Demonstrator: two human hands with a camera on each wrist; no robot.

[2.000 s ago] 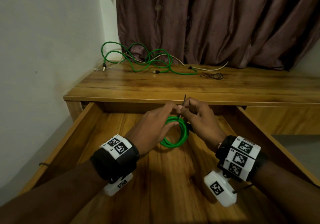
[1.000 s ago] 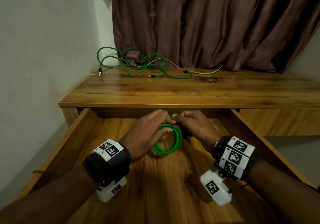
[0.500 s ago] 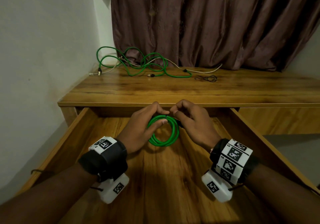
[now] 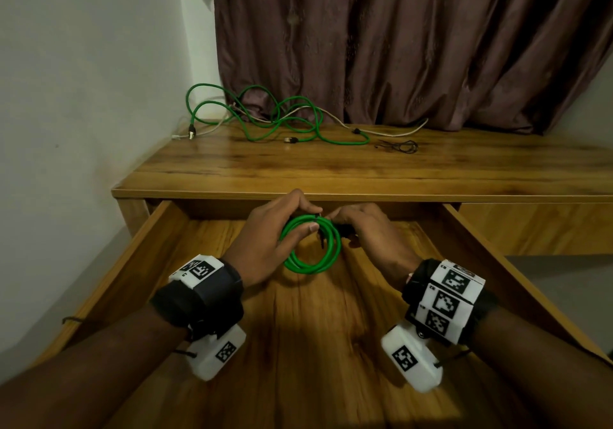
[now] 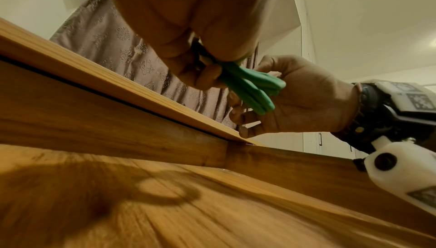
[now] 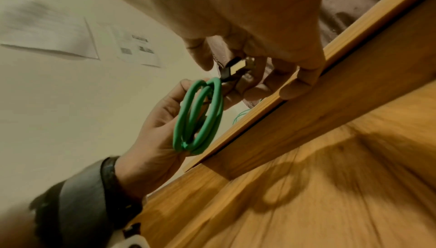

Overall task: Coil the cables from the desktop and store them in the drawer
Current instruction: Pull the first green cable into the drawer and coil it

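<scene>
Both hands clamped on green coil (image 4: 311, 246): left hand (image 4: 265, 243) pinches loops, right hand (image 4: 368, 229) its plug end; coil hangs above open drawer (image 4: 331, 345) floor.

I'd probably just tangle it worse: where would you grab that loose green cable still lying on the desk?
My guess: take the loose green cable by its plug end near the wall, coming from above. That end lies free of the tangle, while the middle loops cross a white cable, so pulling there would likely drag both.
</scene>
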